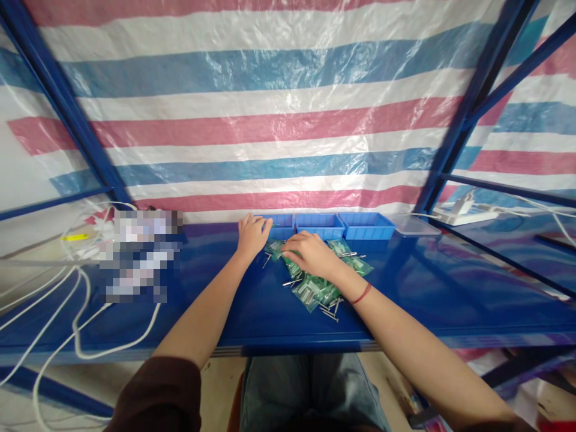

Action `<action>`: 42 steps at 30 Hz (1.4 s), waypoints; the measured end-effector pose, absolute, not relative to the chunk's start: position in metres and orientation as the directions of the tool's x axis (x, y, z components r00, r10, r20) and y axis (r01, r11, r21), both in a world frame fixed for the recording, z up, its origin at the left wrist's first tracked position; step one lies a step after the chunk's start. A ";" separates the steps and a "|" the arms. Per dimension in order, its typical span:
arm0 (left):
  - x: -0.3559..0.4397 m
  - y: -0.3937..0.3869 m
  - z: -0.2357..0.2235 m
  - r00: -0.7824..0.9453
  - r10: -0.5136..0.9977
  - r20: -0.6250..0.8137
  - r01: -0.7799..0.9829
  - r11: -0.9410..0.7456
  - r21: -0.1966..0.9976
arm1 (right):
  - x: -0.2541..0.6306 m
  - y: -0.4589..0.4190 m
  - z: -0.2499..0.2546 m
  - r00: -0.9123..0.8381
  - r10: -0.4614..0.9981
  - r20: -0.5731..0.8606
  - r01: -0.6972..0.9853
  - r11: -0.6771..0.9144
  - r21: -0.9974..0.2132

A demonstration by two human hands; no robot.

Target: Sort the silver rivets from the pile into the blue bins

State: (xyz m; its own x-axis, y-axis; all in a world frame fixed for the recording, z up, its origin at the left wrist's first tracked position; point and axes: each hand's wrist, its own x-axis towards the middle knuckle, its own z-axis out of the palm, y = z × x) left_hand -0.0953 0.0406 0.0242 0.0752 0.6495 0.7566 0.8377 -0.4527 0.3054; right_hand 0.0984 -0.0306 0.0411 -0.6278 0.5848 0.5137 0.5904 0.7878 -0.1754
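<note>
My left hand is at the left blue bin, its fingers bent over the bin's left end and slightly apart, with nothing visible in them. Over a pile of small clear bags with green printing, my right hand has its fingers curled and its thumb close to the fingertips. Whatever may be in that pinch is too small to make out. Loose metal screws lie around and among the bags, and one screw rests near the left bin. My right hand covers part of the pile.
Beside the left bin stand a middle blue bin and a right blue bin, then a clear plastic lid. White cables run over the left of the blue table. A power strip lies far right.
</note>
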 end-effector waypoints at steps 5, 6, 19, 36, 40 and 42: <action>-0.075 0.011 0.043 0.219 0.621 0.753 0.559 -0.712 0.425 | 0.104 -0.027 0.052 -0.263 0.652 0.711 0.559 0.704 -0.438; -0.069 0.004 0.045 0.242 0.637 0.732 0.491 -0.731 0.474 | 0.106 -0.027 0.054 -0.184 0.678 0.711 0.522 0.681 -0.514; -0.054 -0.010 0.046 0.060 0.591 0.805 0.511 -0.711 0.483 | 0.102 -0.031 0.061 -0.033 0.974 0.225 0.020 0.226 -0.974; -0.033 -0.014 0.040 0.067 0.843 0.534 0.049 -0.538 0.842 | 0.099 -0.039 0.057 -0.286 0.563 0.775 0.565 0.753 -0.338; -0.039 -0.003 0.036 0.028 0.860 0.510 0.005 -0.510 0.860 | 0.100 -0.040 0.060 -0.170 0.661 0.731 0.533 0.685 -0.496; -0.042 0.000 0.034 0.014 0.842 0.540 0.059 -0.540 0.840 | 0.102 -0.039 0.062 -0.025 0.767 0.641 0.479 0.572 -0.665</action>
State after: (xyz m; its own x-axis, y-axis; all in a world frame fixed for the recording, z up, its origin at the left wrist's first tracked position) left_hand -0.0425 0.0005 0.0342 0.0143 0.8415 0.5401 0.0587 -0.5399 0.8397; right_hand 0.1025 -0.0387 0.0624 -0.0254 0.7668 0.6414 0.4793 0.5724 -0.6653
